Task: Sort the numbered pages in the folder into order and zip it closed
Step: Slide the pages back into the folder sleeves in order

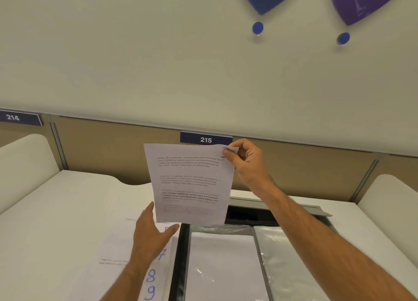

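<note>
One white worktop [67, 210] carries our open folder [226, 266]; left of the folder lie numbered pages [156, 278]. Above it, our right hand [244, 162] pinches a printed page [192, 183] by its corner; our left hand [151, 235] hovers released.

Even, soft indoor light, bright overall. Faint shadows only. Glare on the folder's plastic sleeves [285, 255]. Wide-angle bowing at edges. Page [190, 183] print slightly blurred.

Right hand [245, 159] raised, pinching; left hand [150, 235] open, fingers straight
</note>
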The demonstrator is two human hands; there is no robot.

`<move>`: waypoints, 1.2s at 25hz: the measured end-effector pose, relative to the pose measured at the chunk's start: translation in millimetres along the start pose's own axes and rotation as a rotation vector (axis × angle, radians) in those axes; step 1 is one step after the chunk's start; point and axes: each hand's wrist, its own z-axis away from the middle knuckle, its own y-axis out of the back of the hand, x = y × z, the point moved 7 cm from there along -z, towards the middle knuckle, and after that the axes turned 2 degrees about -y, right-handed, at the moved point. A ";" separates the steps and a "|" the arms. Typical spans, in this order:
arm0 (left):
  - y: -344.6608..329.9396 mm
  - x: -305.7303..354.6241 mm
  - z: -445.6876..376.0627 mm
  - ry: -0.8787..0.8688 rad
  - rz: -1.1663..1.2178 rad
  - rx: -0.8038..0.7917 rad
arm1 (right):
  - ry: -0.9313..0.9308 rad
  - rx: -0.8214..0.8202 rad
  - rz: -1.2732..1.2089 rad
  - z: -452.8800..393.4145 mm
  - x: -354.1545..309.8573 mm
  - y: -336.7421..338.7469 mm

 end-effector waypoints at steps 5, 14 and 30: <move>2.9 33.1 41.6 0.064 0.352 -0.039 | -0.050 0.014 -0.057 32.9 -9.1 36.7; -48.0 92.3 124.2 0.108 0.623 -0.270 | -0.217 0.176 -0.127 89.6 24.0 110.7; -140.3 128.9 145.0 0.229 0.599 -0.259 | -0.639 -0.102 -0.092 184.6 135.1 176.5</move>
